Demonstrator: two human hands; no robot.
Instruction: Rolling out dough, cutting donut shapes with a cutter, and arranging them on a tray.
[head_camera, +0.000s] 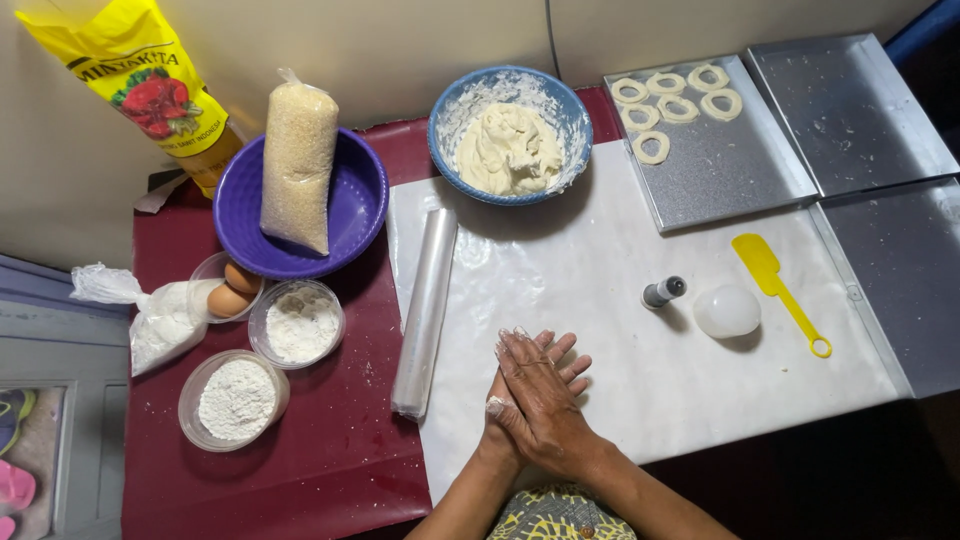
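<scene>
Your hands (535, 395) sit pressed together low on the white sheet (600, 290); the sheet ahead of them is bare up to the blue dough bowl (508, 135). Left flank: clear plastic roll (425, 310) lies lengthwise, blocking. Right: small bottle (664, 291), white dome (727, 311), yellow spatula (775, 285), then metal trays (730, 170) along the far right edge.

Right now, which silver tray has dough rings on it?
The left tray, beside the blue dough bowl, holds six dough rings; the other two trays show none.
</scene>
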